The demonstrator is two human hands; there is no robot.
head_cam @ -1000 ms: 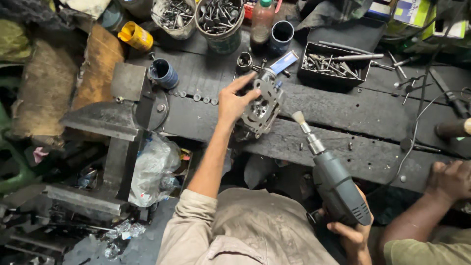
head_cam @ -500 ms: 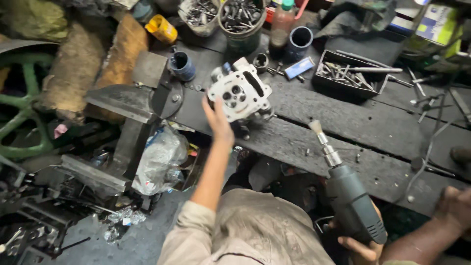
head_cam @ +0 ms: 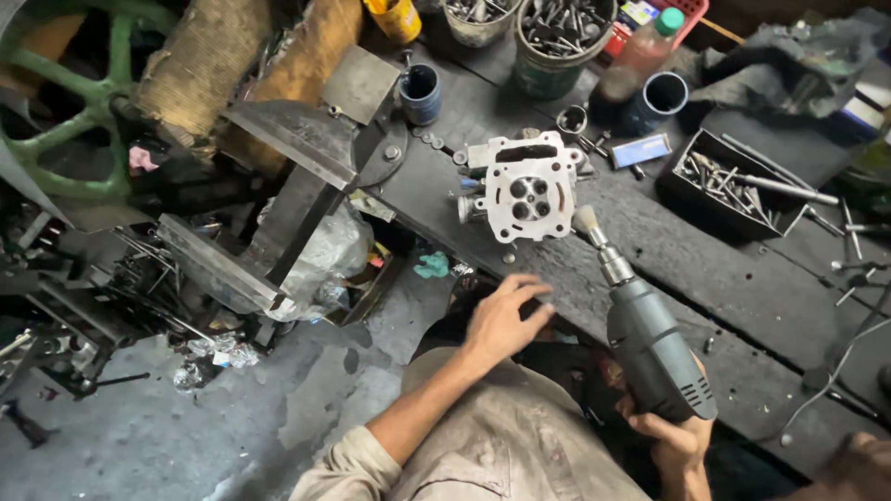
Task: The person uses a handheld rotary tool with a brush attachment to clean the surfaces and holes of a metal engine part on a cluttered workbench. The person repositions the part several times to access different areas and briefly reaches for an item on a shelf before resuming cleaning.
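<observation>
- Workbench [head_cam: 705,278]: dark, oily planks running diagonally across the view; everything below sits on or beside it.
- Green spoked wheel [head_cam: 56,111] at the far upper left, off the bench.
- Steel vise-like fixture [head_cam: 278,186] at the bench's left end, with a crumpled plastic bag [head_cam: 320,260] under it.
- Power drill [head_cam: 650,348]: grey body, gripped from below by the right hand [head_cam: 673,436] with fingers wrapped around the rear of the housing. Brush bit [head_cam: 587,221] points up-left, its tip just beside the lower right edge of the cylinder head.
- Cylinder head [head_cam: 524,190]: pale cast metal, lying flat on the bench near its front edge, round chamber with valve openings facing up. No hand on it.
- Left hand [head_cam: 501,320]: holding nothing, fingers loosely spread, resting at the bench's front edge, below the cylinder head and well apart from it.
- Round tins of bolts [head_cam: 557,37] along the back of the bench, dark cups [head_cam: 419,93] beside them.
- Black tray of screws [head_cam: 733,181] to the right of the head.
- Small blue packet [head_cam: 642,150] between head and tray.
- Another person's hand [head_cam: 858,464] shows at the bottom right corner.
</observation>
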